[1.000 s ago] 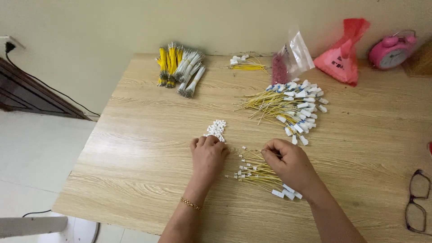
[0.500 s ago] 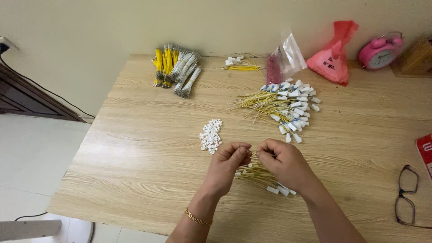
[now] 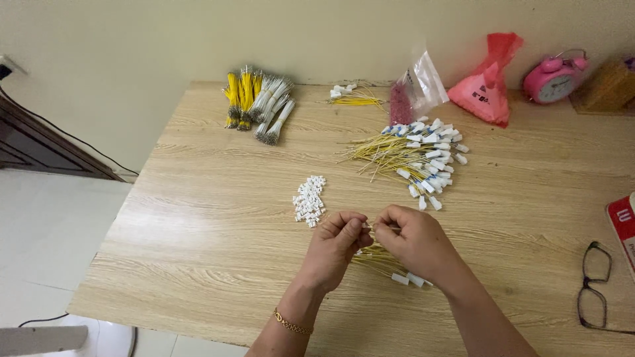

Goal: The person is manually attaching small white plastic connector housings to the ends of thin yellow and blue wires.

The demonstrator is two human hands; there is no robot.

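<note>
I see my left hand point(image 3: 334, 248) and right hand point(image 3: 413, 241) meeting fingertip to fingertip above the table point(image 3: 198, 264), both pinched shut on a thin yellow wire point(image 3: 383, 228) between them; its white end is too small to make out. Under my right hand lies a small wire bundle point(image 3: 390, 264), yellow with white plugs. A heap of loose white plugs point(image 3: 309, 199) sits just beside my left hand

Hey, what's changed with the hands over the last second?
The left hand left the small white connector pile and met the right hand over the yellow wire bundle, both now pinching a small piece between the fingertips. The piles stayed put.
</note>
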